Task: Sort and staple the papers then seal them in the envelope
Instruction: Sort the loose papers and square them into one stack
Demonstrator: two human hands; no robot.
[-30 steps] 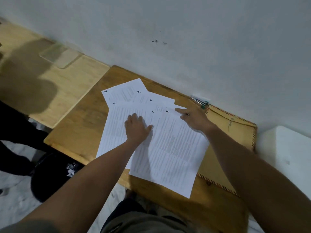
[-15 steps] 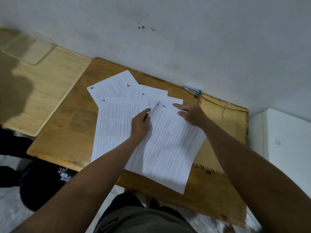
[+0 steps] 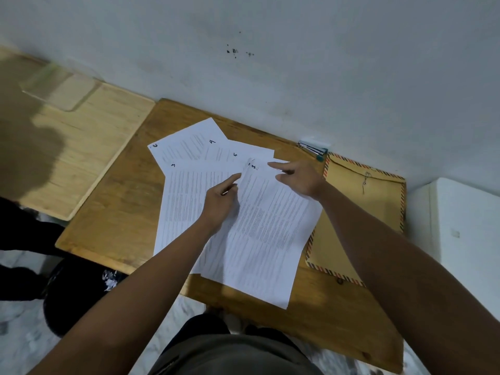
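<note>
Several white printed sheets with handwritten numbers lie fanned on the wooden table (image 3: 116, 212). The top sheet (image 3: 270, 239), marked 1, lies on the right of the pile, partly over a brown envelope (image 3: 359, 212) with a striped border and string tie. My left hand (image 3: 221, 204) grips that sheet's left edge, index finger stretched out. My right hand (image 3: 300, 177) holds its top right corner. Sheet 3 (image 3: 184, 201) lies to the left; sheets 6 (image 3: 184, 144), 4 (image 3: 216, 151) and 5 (image 3: 243, 154) peek out behind. A metal stapler (image 3: 313, 151) lies by the wall.
A lighter wooden board (image 3: 89, 147) adjoins the table on the left, with a clear plastic piece (image 3: 59, 87) on it. A white box (image 3: 465, 226) stands at the right. The wall runs right behind the table. A dark bag (image 3: 75, 293) sits on the floor below.
My left hand went from lying flat on the pile to gripping the top sheet's left edge. The top sheet has shifted slightly; my right hand stays at its top corner.
</note>
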